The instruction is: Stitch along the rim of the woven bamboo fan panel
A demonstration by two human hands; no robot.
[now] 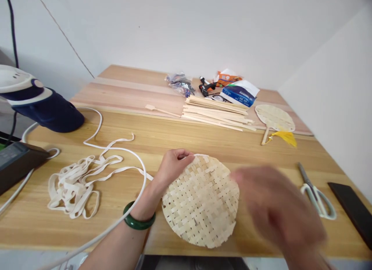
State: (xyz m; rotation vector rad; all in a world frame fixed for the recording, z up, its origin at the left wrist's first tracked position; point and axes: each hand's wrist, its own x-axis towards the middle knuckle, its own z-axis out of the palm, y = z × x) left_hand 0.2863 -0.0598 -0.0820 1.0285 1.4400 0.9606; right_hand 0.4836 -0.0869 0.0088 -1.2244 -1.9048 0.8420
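Observation:
A round woven bamboo mat [200, 202] lies flat on the wooden table [174, 138] near its front edge. My left hand [173, 165], with a green bangle on the wrist, has its fingers curled over the mat's upper left rim and grips it. My right hand [279, 208] hovers over the mat's right side, smeared by motion, so its fingers cannot be made out.
White ribbon [78, 180] lies tangled at the left, crossed by a white cord [128, 153]. A steam iron [37, 99] sits far left. Bamboo strips [217, 113], a finished fan [274, 118] with a yellow tassel, a glue gun [207, 87] and packets lie behind. Scissors [316, 194] lie at the right.

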